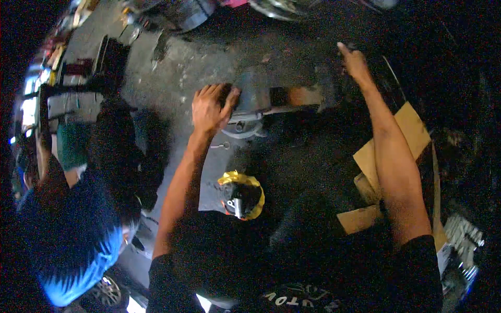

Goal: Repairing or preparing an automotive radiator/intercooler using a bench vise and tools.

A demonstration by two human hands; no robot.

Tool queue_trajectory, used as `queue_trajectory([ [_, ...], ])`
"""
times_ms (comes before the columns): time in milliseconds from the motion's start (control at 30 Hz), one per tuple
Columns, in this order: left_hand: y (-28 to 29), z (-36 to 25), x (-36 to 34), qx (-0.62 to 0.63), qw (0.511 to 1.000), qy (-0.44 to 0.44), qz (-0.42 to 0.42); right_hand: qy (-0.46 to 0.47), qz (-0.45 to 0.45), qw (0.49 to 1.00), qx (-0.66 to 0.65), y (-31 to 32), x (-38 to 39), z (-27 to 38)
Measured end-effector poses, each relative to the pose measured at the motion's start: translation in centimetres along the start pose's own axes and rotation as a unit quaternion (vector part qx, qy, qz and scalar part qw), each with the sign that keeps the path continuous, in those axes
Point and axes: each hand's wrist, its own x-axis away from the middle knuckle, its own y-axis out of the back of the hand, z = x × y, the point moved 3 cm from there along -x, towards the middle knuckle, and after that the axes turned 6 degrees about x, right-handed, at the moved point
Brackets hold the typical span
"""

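Observation:
My left hand (210, 108) lies palm down at the left edge of a dull grey metal block (250, 94). Its fingers reach forward and the thumb stands apart, at the block's side. Farther right, my right hand (355, 64) is over a very dark area, one finger stretched out forward and the others hard to see. Below the block is a pale rounded part (242, 128). A small spanner-like tool (221, 145) lies on the grey surface near my left wrist. Closer to me stands a black and yellow round object (243, 194), its kind unclear.
Pieces of cardboard (412, 130) lie beside my right forearm. At the left, another person in a blue shirt (68, 229) bends close by. A spoked wheel (106, 292) shows at the lower left. Large shiny rounded parts (193, 13) stand at the far edge. Much on the right is dark.

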Motion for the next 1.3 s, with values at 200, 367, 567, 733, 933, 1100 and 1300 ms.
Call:
queue_trajectory([
  [200, 0.0, 0.9, 0.1, 0.066, 0.996, 0.058, 0.005, 0.189, -0.195, 0.958, -0.092, 0.1, 3.2, -0.2],
  [367, -0.1, 1.1, 0.5, 0.038, 0.997, 0.061, 0.032, 0.158, -0.269, 0.95, 0.011, -1.6, 4.7, 2.6],
  [567, 1.4, 1.3, 0.9, 0.026, 1.0, 0.0, -0.005, 0.062, -0.198, 0.978, 0.004, -3.2, 4.4, 2.7],
  [733, -0.3, 2.4, 1.2, 0.039, 0.996, 0.056, 0.053, 0.187, -0.297, 0.923, 0.16, -2.8, 5.2, 2.3],
  [933, 0.6, -3.0, -3.2, 0.22, 0.97, 0.067, 0.081, -0.003, -0.351, 0.936, -0.029, -2.6, 10.4, 2.9],
  [1100, -1.6, -1.1, -1.6, 0.46, 0.863, 0.187, 0.089, -0.008, -0.399, 0.907, -0.135, -4.2, 13.8, 3.5],
  [1300, -1.5, -2.2, -2.2, 0.357, 0.925, 0.122, 0.049, 0.077, -0.328, 0.941, 0.013, -4.0, 7.1, -0.1],
])
